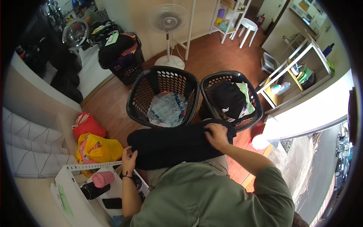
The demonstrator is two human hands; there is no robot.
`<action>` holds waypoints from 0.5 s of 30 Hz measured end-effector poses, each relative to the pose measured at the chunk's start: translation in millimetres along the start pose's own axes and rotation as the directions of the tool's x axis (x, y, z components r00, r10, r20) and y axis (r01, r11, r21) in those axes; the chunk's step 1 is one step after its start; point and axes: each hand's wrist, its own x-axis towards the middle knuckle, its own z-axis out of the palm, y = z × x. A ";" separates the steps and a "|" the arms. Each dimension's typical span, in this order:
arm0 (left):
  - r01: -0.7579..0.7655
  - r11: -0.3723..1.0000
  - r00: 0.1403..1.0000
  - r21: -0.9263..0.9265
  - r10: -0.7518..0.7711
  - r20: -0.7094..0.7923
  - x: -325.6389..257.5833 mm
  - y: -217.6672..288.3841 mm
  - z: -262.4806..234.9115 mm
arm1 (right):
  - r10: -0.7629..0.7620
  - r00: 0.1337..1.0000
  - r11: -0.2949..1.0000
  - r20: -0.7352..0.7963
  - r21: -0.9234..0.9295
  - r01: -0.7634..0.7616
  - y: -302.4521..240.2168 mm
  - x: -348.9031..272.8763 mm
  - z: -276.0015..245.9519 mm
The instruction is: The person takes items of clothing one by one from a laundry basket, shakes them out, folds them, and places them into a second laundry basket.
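Observation:
A folded black garment [170,145] lies as a long strip across my lap. My left hand [129,157] is at its left end, thumb and fingers closed on the cloth's edge. Toward the right end, my right hand [217,137] rests on top of the cloth with its fingers apart and slightly bent. Just beyond my knees stands a black laundry basket [137,85] with crumpled light blue clothes [168,109] at its bottom. To its right, a second black basket [254,92] holds dark clothes [228,99] and a light green printed piece.
At left are a red bag [89,126], a yellow bag [100,149] and a white shelf [72,189] with a pink cup, black bottle and phone. Farther off stand a full basket [130,72], a fan [168,22] and a white stool [248,24]. A shelf rack [297,53] is at right.

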 end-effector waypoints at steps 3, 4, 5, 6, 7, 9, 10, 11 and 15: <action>-0.103 0.989 0.980 0.106 0.119 -0.158 7.7 11.4 11.0 | 0.010 0.985 0.939 0.170 0.338 -0.067 -63.8 21.9 61.5; -0.122 0.987 0.969 0.102 0.141 -0.204 8.5 21.5 15.8 | 0.081 0.944 0.870 0.321 0.439 -0.224 -83.1 25.4 78.9; -0.156 0.988 0.974 0.011 0.155 -0.166 8.5 25.0 14.7 | 0.082 0.928 0.809 0.364 0.520 -0.276 -100.8 25.5 96.4; -0.155 0.988 0.973 0.013 0.155 -0.171 8.1 35.9 13.8 | 0.121 0.873 0.756 0.473 0.525 -0.389 -113.7 27.3 101.3; -0.108 0.994 0.988 -0.027 0.104 -0.112 6.2 46.8 10.1 | 0.084 0.868 0.755 0.490 0.537 -0.376 -119.8 29.4 103.4; -0.125 0.987 0.992 -0.100 0.122 -0.042 3.4 47.5 -3.8 | 0.028 0.857 0.752 0.515 0.553 -0.358 -131.7 29.1 100.6; -0.123 0.988 0.992 -0.098 0.119 -0.048 -0.2 47.6 -13.5 | -0.038 0.862 0.766 0.506 0.569 -0.300 -132.6 25.1 94.7; -0.006 0.991 0.995 0.135 -0.007 0.095 -4.3 65.5 -16.5 | -0.082 0.869 0.777 0.489 0.577 -0.251 -126.9 22.3 84.9; -0.028 0.886 0.996 0.463 -0.015 0.090 -9.1 78.2 -15.3 | -0.316 0.901 0.912 0.298 0.359 0.201 -103.3 17.4 56.0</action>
